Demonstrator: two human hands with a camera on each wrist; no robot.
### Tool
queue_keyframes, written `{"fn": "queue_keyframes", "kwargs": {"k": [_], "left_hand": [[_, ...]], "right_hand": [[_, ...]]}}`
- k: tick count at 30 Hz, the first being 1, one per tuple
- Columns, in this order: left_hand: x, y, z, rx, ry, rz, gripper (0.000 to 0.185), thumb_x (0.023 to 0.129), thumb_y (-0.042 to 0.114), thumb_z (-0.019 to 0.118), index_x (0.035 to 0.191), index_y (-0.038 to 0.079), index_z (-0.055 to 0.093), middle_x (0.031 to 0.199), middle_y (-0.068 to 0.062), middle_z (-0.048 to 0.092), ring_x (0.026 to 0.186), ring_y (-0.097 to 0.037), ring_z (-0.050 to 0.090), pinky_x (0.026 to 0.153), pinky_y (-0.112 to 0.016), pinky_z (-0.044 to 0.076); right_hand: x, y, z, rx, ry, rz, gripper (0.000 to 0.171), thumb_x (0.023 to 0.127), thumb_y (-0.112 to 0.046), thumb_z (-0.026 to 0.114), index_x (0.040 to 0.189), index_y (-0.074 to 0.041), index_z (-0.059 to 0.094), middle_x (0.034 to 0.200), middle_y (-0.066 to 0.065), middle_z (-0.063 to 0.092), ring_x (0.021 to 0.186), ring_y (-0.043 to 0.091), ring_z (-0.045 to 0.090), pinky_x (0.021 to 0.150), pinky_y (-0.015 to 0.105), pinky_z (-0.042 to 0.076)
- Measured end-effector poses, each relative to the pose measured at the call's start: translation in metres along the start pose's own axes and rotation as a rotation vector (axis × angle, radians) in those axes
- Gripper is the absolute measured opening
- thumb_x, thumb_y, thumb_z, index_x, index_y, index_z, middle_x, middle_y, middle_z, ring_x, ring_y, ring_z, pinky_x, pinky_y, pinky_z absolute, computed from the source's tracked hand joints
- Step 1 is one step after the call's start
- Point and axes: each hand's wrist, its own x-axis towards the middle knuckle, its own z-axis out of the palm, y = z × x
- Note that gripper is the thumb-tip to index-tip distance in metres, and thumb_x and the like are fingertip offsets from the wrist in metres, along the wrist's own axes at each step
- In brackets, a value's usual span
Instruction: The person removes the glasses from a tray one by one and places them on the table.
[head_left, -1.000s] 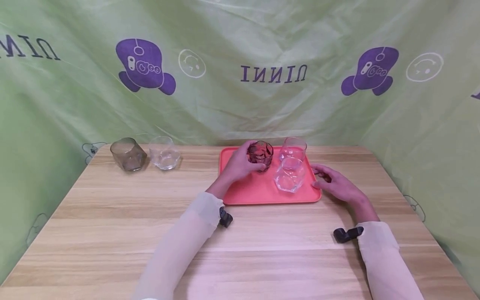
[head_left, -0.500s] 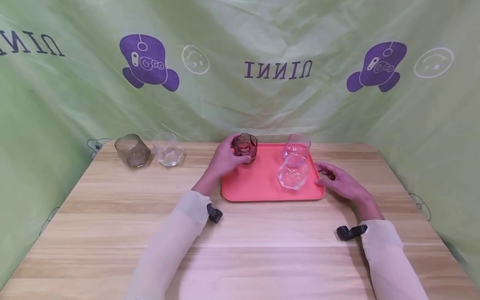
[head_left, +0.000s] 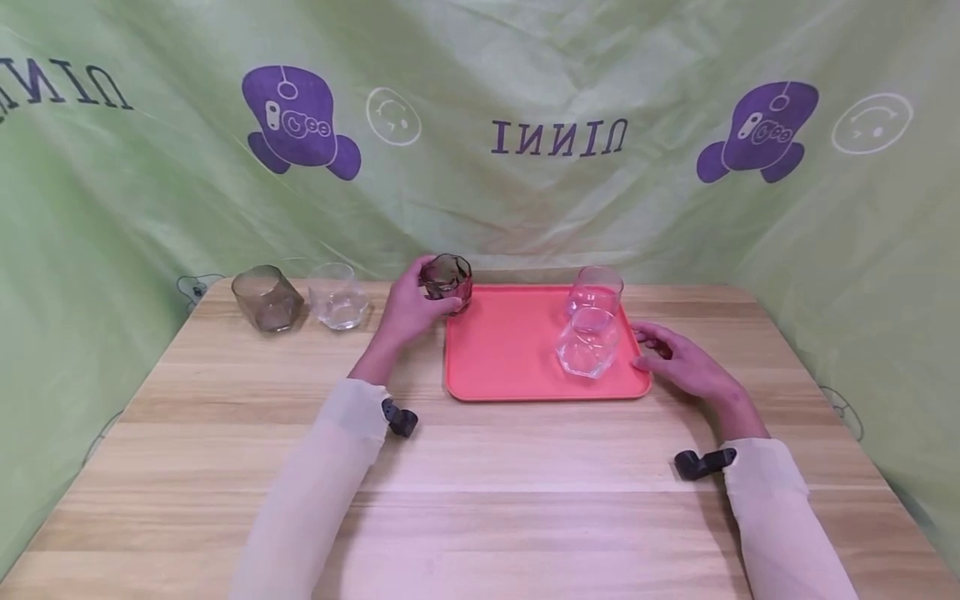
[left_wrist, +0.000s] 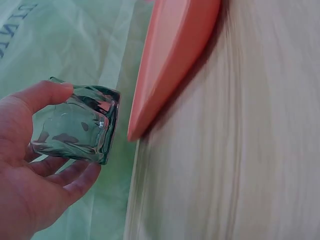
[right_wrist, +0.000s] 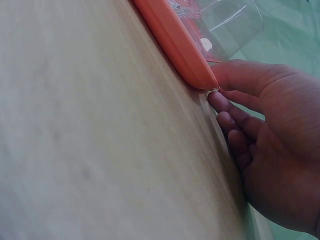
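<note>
My left hand (head_left: 408, 310) grips a dark tinted faceted glass (head_left: 446, 278) and holds it above the left rim of the coral tray (head_left: 510, 350). In the left wrist view the thumb and fingers curl round the glass (left_wrist: 75, 125), beside the tray's corner (left_wrist: 170, 55). Two clear glasses stand on the tray's right side, one behind (head_left: 595, 291) and one in front (head_left: 587, 343). My right hand (head_left: 678, 360) rests on the table at the tray's right edge, thumb and fingertips (right_wrist: 220, 102) touching the tray's rim (right_wrist: 175, 45).
A smoky grey glass (head_left: 267, 298) and a clear glass (head_left: 338, 297) stand at the table's back left. A green printed cloth hangs behind and along both sides of the wooden table (head_left: 480, 492).
My left hand has lifted the dark glass off the tray and carried it leftward, past the tray's left rim. The right hand stays at the tray's right edge.
</note>
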Motion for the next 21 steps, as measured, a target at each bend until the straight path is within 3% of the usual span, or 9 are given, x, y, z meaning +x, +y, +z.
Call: {"fn": "queue_keyframes", "kwargs": {"k": [9,21], "left_hand": [[-0.003,-0.015,-0.020,0.049,0.029,-0.051,0.081,0.083,0.012,0.087,0.150,0.001,0.043,0.139,-0.019,0.056,0.129,-0.033,0.052,0.111,-0.044,0.040],[-0.008,-0.025,-0.030,0.083,0.061,-0.104,0.083,0.086,0.010,0.084,0.153,-0.002,0.036,0.142,-0.025,0.052,0.132,-0.039,0.048,0.114,-0.047,0.037]], "right_hand": [[-0.001,-0.004,0.000,0.015,-0.003,-0.011,0.072,0.101,-0.026,0.068,0.159,0.000,0.032,0.144,0.025,0.045,0.131,0.042,0.040,0.110,0.059,0.031],[-0.002,-0.004,0.001,0.018,0.002,-0.020,0.072,0.101,-0.026,0.068,0.158,0.000,0.034,0.144,0.025,0.046,0.130,0.041,0.041,0.110,0.059,0.031]]}}
